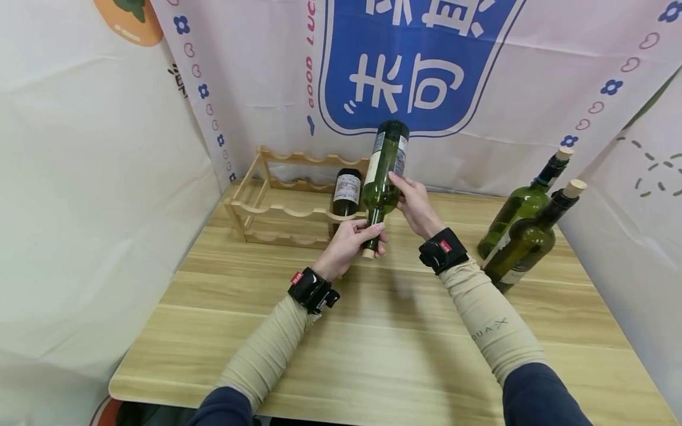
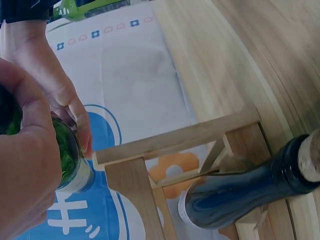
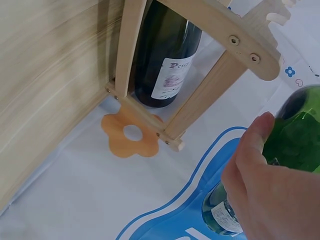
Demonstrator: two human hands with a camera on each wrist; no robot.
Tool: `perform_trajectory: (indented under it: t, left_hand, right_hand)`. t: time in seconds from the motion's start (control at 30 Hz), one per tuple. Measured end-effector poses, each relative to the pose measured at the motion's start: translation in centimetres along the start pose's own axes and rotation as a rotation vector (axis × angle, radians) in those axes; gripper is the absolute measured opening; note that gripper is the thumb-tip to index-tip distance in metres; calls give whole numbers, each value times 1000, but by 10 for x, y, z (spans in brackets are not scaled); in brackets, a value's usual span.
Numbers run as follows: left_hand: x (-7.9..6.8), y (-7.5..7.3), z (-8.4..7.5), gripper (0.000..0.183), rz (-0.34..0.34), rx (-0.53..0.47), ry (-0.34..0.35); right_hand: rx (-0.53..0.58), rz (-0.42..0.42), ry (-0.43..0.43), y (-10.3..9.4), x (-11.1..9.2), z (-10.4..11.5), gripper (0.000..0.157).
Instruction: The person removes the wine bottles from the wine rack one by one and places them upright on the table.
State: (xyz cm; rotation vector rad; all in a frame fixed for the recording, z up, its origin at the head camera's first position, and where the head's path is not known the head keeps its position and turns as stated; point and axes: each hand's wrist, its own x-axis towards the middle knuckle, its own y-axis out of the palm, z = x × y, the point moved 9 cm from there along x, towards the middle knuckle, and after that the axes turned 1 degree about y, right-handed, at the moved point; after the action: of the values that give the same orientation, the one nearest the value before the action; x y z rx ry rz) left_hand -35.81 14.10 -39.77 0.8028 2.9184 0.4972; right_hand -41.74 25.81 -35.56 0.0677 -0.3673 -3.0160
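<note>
A green wine bottle hangs in the air at the right end of the wooden wine rack, its base up toward the wall and its corked neck down toward me. My left hand grips it by the neck, thumb across the top. On the body, my right hand holds it from the right side; in the right wrist view, part of the green glass is hidden behind that hand. Another dark bottle lies in the rack, and its cork shows in the left wrist view.
Two corked green bottles, a rear one and a nearer one, stand upright at the right of the wooden table. A printed cloth hangs behind the rack, and white cloth borders the left side.
</note>
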Motion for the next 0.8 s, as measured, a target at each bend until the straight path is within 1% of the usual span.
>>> perform_trajectory:
  t: [0.23,0.5,0.8]
  left_hand:
    - [4,5,4,26,9,6,-21]
    - [6,11,6,29,15,24,-19]
    - [10,16,13,29,22,26,-40]
  right_hand:
    - [6,-22,2,-9,-1,0,59]
    - [4,-34,-4,-18,-4,0,59]
    - [-10,-50,-3,-28,-6,-1,58]
